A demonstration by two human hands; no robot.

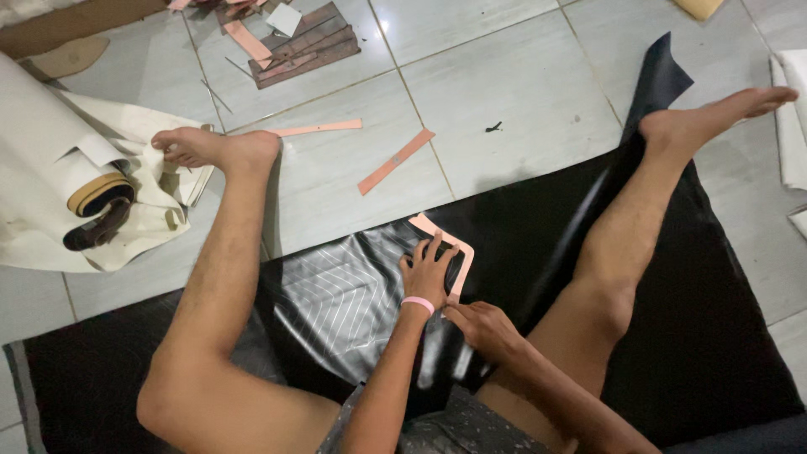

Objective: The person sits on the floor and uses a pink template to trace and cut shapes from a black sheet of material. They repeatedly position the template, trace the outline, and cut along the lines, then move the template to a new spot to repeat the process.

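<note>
At the centre of the frame, on the floor (504, 76) between two outstretched bare legs: left hand (430, 271) spread flat, fingers wide, pressing a pale pink card template (461, 249) down onto a black sheet of leather-like material (698, 336). Just below and to the right, right hand (481, 328) resting against the template's lower edge, fingers curled narrow as if pinching something slim; whether a marker or blade, cannot tell. Judged from this: tracing or cutting round the template, somewhere along its near side. Next move likely calling for steady downward pressure from the left hand so the card does not creep, and a close line against the edge from the right. Faint pale diagonal lines on the glossy patch left of the hands, hard to read as marks or glare. Most of the template hidden under the palm, its full outline unclear. In the upper left, a cream roll of material (50, 168) partly cut off; loose pink strips (395, 161) and brown pieces (307, 46) lying well apart above.
</note>
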